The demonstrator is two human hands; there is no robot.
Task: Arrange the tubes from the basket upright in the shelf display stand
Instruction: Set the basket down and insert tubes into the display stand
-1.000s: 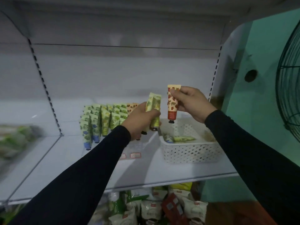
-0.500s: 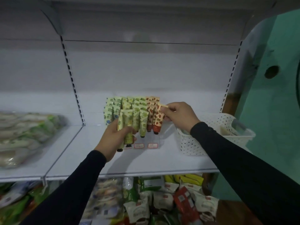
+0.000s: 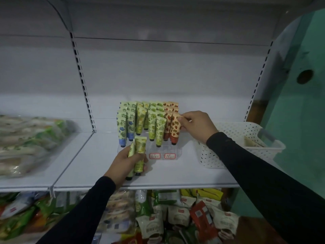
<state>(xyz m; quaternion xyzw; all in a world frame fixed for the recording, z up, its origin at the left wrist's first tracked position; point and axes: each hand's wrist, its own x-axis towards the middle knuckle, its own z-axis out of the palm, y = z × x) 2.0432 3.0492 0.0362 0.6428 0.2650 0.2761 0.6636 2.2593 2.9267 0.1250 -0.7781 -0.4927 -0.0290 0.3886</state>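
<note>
The right hand pinches the crimped top of a strawberry-print tube between thumb and fingertips, holding it upright, cap down, at the front right corner of the clear display stand. That tube stands just beside another red-print tube, at the right end of the rows of tubes already upright in the stand: blue-capped ones on the left, yellow-green and green ones in the middle, orange-red ones on the right. Two small red-bordered price labels sit on the stand's front edge.

The left hand is curled round two yellow-green tubes, caps pointing down, held in front of the stand and above the white shelf. The white perforated basket stands on the shelf to the right of the stand, partly behind the right forearm; one pale tube lies inside it.

Bagged goods lie on the neighbouring shelf section to the left, and packets crowd the shelf below.
</note>
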